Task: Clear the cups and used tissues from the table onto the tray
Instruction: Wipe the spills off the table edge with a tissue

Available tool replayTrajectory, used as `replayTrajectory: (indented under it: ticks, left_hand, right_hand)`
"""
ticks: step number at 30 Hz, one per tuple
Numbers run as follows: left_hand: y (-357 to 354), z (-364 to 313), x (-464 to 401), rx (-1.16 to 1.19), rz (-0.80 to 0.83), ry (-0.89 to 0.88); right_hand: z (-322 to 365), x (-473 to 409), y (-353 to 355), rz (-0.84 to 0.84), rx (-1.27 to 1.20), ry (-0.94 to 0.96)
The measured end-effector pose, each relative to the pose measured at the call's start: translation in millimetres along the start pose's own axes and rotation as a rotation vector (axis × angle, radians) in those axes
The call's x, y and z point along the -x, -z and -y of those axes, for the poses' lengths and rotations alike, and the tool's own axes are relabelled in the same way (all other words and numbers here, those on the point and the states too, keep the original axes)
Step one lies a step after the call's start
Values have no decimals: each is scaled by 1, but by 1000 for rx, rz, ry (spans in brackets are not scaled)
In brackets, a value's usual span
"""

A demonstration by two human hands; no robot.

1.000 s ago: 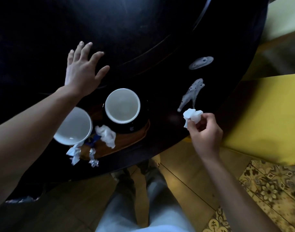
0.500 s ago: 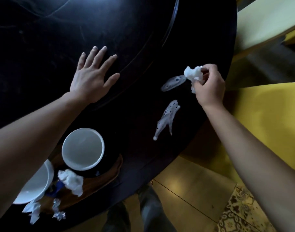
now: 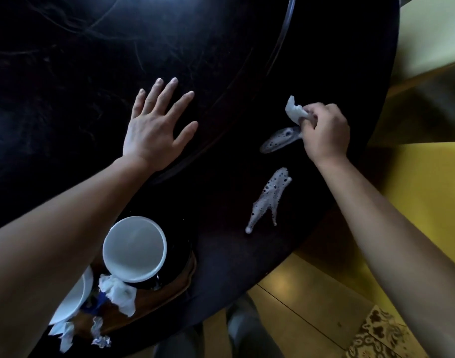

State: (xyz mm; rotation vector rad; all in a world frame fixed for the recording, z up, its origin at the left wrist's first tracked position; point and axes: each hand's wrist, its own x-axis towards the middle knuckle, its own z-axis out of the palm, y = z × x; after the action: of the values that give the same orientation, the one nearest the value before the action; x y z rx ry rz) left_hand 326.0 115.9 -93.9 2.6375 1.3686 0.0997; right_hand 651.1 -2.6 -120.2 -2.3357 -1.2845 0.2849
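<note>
A second cup [image 3: 75, 298] is largely covered by the left forearm, only a white crescent of it being seen. The tray [image 3: 167, 293] is mostly hidden under cups and tissues. The far end of one foamy spill [image 3: 279, 139] is concealed by the right hand [image 3: 324, 133].

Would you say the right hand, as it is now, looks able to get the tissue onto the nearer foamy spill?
Probably yes. The right hand, gripping the tissue, sits beside the farther spill, and only bare dark table lies between it and the nearer spill.
</note>
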Motion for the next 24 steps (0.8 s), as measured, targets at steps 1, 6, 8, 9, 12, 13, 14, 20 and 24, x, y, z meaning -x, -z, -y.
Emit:
replayTrajectory:
  ticks: [1,6,8,9,12,13,14,20,24]
  left_hand:
    - [0,0,-1,0,-2,3]
    - [0,-3,-5,8,-3,6]
    - [-1,-4,-6,10,-4,8]
    - [-1,-4,-7,13,-4,6]
    - [-1,-2,-5,52,-23,-14]
    - [-1,-1,-4,65,-30,-24]
    - [-1,1,-3,76,-31,-35]
    - [1,6,4,68,-18,-140]
    - [1,8,3,51,9,-150]
  right_hand:
    - [0,8,0,24,3,17]
    - [1,49,8,87,47,38]
    - [0,72,9,97,27,49]
    - [-1,81,10,112,19,49]
    - [2,80,19,142,-42,48]
    - [4,68,23,110,-68,59]
    - [6,53,26,60,-78,64]
    - [35,-13,6,44,16,-94]
    - [53,-4,-2,152,75,-181]
